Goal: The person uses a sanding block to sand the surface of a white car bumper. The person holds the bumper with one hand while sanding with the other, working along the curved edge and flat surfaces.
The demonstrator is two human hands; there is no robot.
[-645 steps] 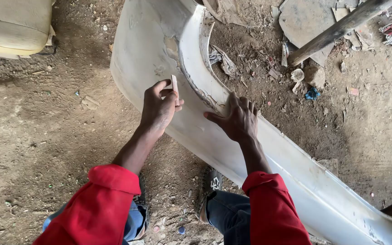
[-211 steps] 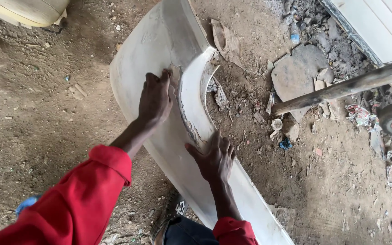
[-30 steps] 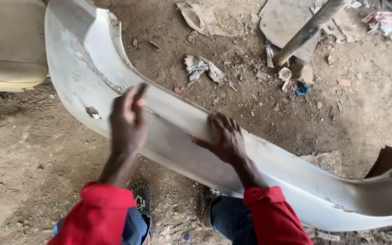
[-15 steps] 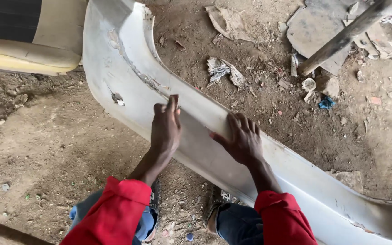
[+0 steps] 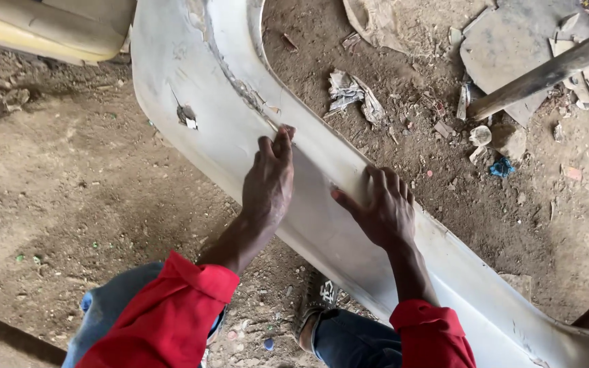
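A long white car bumper [image 5: 192, 82] lies on the dirt and runs from the top left to the bottom right. My left hand [image 5: 267, 184] lies flat on its face, fingers together and fingertips at the raised ridge. What is under the palm is hidden. My right hand [image 5: 383, 211] rests on the ridge a little to the right with its fingers spread and nothing in it. Both arms wear red sleeves. A small torn hole [image 5: 187, 116] marks the bumper left of my left hand.
A cream car panel [image 5: 49, 27] lies at the top left. Crumpled paper [image 5: 352, 92], a flat stone slab [image 5: 512, 41], a slanting pole [image 5: 547, 71] and a blue scrap [image 5: 502, 167] litter the dirt beyond the bumper. My sandalled foot [image 5: 315, 303] stands below it.
My left hand has slid up the bumper towards the ridge, and the right hand has shifted slightly along the ridge. The view has moved in closer.
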